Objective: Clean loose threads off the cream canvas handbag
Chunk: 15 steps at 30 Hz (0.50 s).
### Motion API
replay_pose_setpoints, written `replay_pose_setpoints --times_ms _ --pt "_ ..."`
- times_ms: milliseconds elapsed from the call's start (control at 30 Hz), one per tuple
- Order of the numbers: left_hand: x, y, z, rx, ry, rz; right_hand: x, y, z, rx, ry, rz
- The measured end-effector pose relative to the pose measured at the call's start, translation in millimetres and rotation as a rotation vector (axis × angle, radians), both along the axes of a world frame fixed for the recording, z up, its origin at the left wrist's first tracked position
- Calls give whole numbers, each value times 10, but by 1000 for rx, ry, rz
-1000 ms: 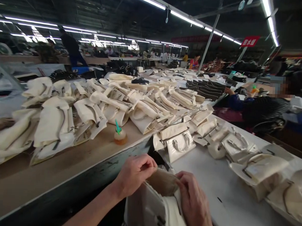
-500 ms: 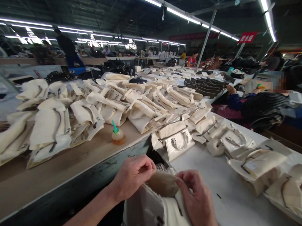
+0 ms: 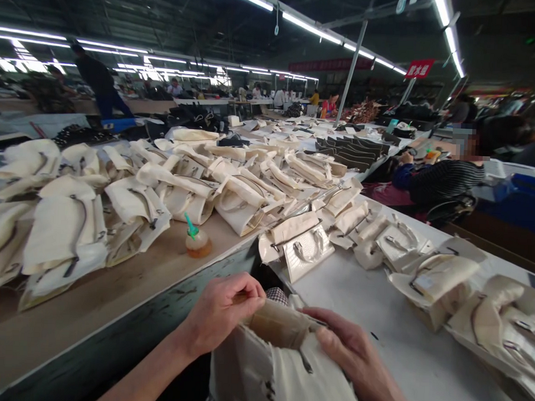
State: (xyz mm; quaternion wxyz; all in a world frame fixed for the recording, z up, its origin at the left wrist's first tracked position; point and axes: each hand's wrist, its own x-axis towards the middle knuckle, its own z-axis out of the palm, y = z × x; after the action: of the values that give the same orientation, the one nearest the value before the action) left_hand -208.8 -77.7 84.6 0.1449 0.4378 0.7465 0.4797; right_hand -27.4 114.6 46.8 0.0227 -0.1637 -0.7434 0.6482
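Observation:
A cream handbag (image 3: 313,383) with raw, unfinished edges stands mouth-up close to my body, its tan inside showing. My left hand (image 3: 222,309) is closed in a pinch on the far left part of its rim. At the right end of the rim, my right hand (image 3: 347,344) grips the edge, thumb on the near side and fingers behind. A short dark zipper end (image 3: 305,362) hangs over the bag's front near my right thumb. The lower part of the bag runs out of view.
Many cream bag pieces (image 3: 66,227) cover the brown table on the left. A round glue bottle (image 3: 197,243) with a green nozzle stands by its edge. A glossy handbag (image 3: 308,252) and more bag pieces (image 3: 445,276) line the white table. A co-worker (image 3: 445,184) sits at right.
My right hand has shifted from a fingertip pinch to a flatter grip over the rim's right end. The bag's front is turned more into view. The camera has swung slightly right.

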Motion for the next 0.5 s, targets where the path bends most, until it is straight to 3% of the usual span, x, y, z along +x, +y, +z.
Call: replay_pose_setpoints --times_ms 167,367,500 --pt "-4 7 13 -18 -20 -10 18 20 55 232 -22 87" --pt "-30 -3 -1 -28 -33 -13 9 -18 -199 440 267 56" --pt "-4 -25 -11 -24 -11 1 7 -111 -338 505 413 -69"
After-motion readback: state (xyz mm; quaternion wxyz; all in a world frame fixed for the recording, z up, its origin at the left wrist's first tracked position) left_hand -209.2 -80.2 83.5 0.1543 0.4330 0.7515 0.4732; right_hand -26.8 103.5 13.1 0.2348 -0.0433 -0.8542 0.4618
